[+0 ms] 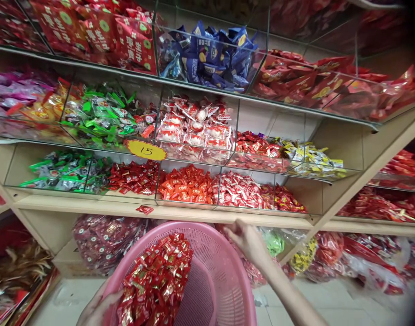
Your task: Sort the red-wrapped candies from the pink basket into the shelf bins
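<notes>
A pink plastic basket [217,271] is tilted toward me at the bottom centre, with a heap of red wrapped candies [156,280] in its left half. My left hand [97,308] grips the basket's lower left rim. My right hand [246,240] reaches forward past the basket's right rim, toward the bagged sweets under the wooden shelf [180,213]; its fingers are curled and blurred. A single red candy [145,209] lies loose on the shelf edge.
Glass bins on tiered shelves hold wrapped candies: green [98,113], white and red [194,124], blue [210,54], orange-red [183,185]. A yellow price tag [146,150] reads 15. Large plastic bags of sweets [105,240] sit under the shelf.
</notes>
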The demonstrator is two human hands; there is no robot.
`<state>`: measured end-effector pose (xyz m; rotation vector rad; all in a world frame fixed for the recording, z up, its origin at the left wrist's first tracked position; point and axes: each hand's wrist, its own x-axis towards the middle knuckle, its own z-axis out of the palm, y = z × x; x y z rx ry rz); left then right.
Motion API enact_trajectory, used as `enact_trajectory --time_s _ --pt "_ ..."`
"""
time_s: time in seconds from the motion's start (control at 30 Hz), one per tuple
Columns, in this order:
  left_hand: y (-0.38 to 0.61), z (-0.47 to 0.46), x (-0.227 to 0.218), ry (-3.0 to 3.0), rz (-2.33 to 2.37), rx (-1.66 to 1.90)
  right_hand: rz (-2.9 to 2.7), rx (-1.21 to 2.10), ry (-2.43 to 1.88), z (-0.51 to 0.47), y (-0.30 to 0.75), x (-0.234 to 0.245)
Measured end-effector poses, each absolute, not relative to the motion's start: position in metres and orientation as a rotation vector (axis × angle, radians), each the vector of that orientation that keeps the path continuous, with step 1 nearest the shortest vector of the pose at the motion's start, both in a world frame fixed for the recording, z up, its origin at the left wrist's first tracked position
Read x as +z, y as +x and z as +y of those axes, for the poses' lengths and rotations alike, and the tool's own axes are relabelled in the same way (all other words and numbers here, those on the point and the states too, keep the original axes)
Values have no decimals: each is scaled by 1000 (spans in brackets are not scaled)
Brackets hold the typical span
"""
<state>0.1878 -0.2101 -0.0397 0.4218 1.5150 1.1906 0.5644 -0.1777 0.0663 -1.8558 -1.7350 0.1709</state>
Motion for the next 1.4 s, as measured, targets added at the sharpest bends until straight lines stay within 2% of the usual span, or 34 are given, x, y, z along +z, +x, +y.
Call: enact_trajectory --time_s 0.13,0.23,0.37,0.57,0.9,1.0,1.1,1.2,1.4 --pt "195 -219 -38 395 1389 1154 -2044 100 -1392 -136 539 135" --pt "200 -225 -31 342 1330 1136 -2265 -33 -1343 -92 518 155" --pt "202 -228 -24 323 1292 1155 -2417 -95 -1544 -59 500 156" --pt "206 -231 -13 387 1290 1160 -2413 -88 -1619 -50 493 152" --pt "215 -235 -2 444 1298 1194 -2363 -82 -1619 -56 503 159" --pt "219 -236 3 448 1320 1198 -2282 -110 -1499 -79 512 164" --pt "222 -235 5 433 1355 1193 -2216 -8 -1302 -115 518 148" --pt "223 -235 4 446 1378 1194 -2266 207 -1275 -149 518 108" --pt "225 -238 2 430 1328 1220 -2482 373 -1700 -172 507 34"
